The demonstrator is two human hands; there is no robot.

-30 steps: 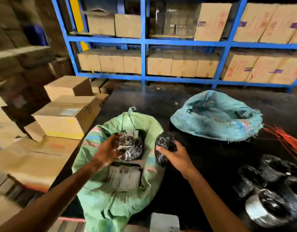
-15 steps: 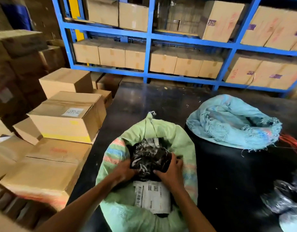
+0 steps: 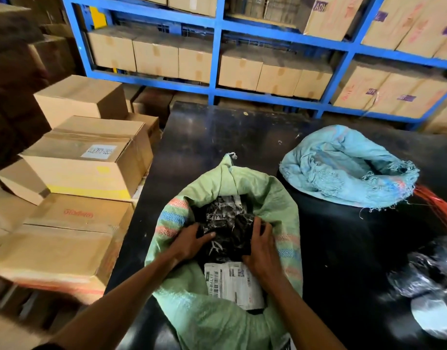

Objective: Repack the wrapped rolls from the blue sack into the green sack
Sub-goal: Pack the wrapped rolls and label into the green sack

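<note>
While both of your forearms reach forward and down from the lower edge of the view, your hands sit inside the mouth of the green sack (image 3: 272, 198), which lies open on the black bench (image 3: 204, 137). Your left hand (image 3: 189, 242) grips the near-left side of the black-wrapped rolls (image 3: 225, 223), thumb laid across the top of the wrap. Your right hand (image 3: 262, 248) grips the right side of the same bundle, fingers curled over its edge. The two hands face one another with the bundle between them. A white labelled packet (image 3: 232, 284) lies in the sack just nearer you than the rolls, partly under your right wrist. The blue sack (image 3: 343, 165) lies slumped, mouth open, farther back on the right, apart from the green one. More wrapped rolls (image 3: 429, 271) lie blurred on the bench at the right edge. Cardboard boxes (image 3: 86, 160) are stacked left of the bench.
</note>
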